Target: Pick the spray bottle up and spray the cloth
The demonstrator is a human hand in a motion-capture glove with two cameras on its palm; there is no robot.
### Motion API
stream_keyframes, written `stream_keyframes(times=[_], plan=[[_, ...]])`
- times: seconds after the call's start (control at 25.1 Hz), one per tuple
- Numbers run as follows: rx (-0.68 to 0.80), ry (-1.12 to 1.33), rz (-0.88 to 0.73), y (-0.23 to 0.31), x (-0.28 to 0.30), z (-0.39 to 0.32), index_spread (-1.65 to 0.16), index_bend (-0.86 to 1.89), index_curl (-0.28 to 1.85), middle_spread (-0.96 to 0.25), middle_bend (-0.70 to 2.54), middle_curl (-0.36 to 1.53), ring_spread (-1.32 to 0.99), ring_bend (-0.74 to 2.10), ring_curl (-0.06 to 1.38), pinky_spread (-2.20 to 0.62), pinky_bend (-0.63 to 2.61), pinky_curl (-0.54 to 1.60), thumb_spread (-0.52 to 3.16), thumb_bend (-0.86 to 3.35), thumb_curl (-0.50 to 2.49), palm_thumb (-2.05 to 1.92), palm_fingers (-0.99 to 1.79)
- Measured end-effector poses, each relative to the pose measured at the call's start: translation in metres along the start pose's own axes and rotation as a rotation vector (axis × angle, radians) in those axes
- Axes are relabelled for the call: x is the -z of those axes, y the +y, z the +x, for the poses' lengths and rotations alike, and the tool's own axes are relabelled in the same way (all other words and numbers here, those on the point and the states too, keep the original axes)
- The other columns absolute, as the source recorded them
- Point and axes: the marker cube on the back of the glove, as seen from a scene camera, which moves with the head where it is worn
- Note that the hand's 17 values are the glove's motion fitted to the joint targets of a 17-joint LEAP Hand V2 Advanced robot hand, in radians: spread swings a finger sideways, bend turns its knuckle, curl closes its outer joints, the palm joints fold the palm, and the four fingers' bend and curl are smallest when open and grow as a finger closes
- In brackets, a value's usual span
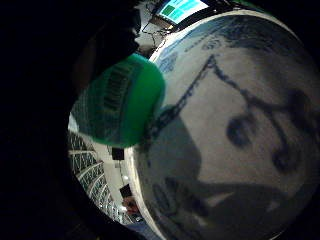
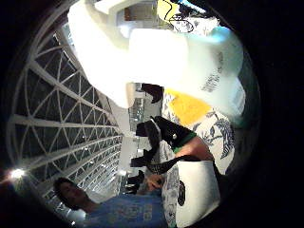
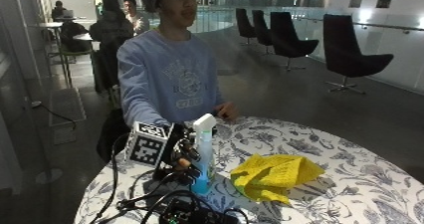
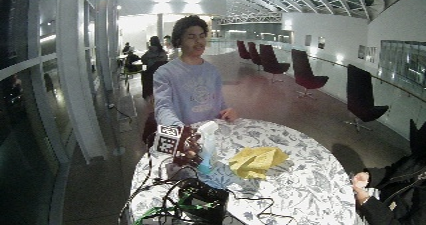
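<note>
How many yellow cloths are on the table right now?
1. The yellow cloth lies crumpled on the patterned table, beside the spray bottle that the gloved right hand grips. None other shows.

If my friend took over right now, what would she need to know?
Right hand: gripping the spray bottle, which stands upright with its base at or just above the table; whether it has lifted off is unclear.
Other hand: bare, resting at the table's far edge.
Cloth: yellow, crumpled on the table just beside the bottle, not touching it.
Done: bottle grasped.
Left: lift it, aim the nozzle at the cloth and spray.
</note>
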Motion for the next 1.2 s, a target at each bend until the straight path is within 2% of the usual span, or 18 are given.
stream_keyframes(times=[0.28,0.44,0.56,0.88,1.08,1.2], plan=[[0.005,0.098,0.059,-0.021,-0.018,0.007,-0.35,0.14,0.26,0.01,0.28,0.35,0.06,0.28,0.28,0.22,0.32,0.29,0.97,-0.03,0.33,0.6,0.48],[0.061,0.081,0.108,-0.028,-0.022,0.009,-0.32,0.01,0.21,-0.03,0.36,0.38,0.01,0.54,0.33,0.24,0.29,0.27,0.96,0.09,0.4,0.82,0.79],[0.107,0.038,0.093,-0.03,-0.023,0.008,-0.31,0.04,0.2,-0.05,0.36,0.4,-0.01,0.59,0.37,0.23,0.32,0.29,0.91,0.12,0.44,0.92,0.82],[0.191,-0.182,-0.239,-0.025,-0.032,-0.044,-0.3,0.09,0.22,-0.07,0.32,0.42,-0.02,0.62,0.41,0.15,0.42,0.35,0.7,0.06,0.52,0.97,0.96],[0.12,-0.248,-0.512,-0.015,-0.051,-0.08,-0.3,0.08,0.21,-0.07,0.33,0.43,-0.01,0.64,0.42,0.1,0.4,0.36,0.7,0.0,0.54,0.92,1.03],[0.046,-0.266,-0.619,-0.011,-0.066,-0.092,-0.29,0.07,0.21,-0.06,0.35,0.44,-0.01,0.64,0.42,0.09,0.4,0.36,0.73,-0.03,0.55,0.89,1.05]])
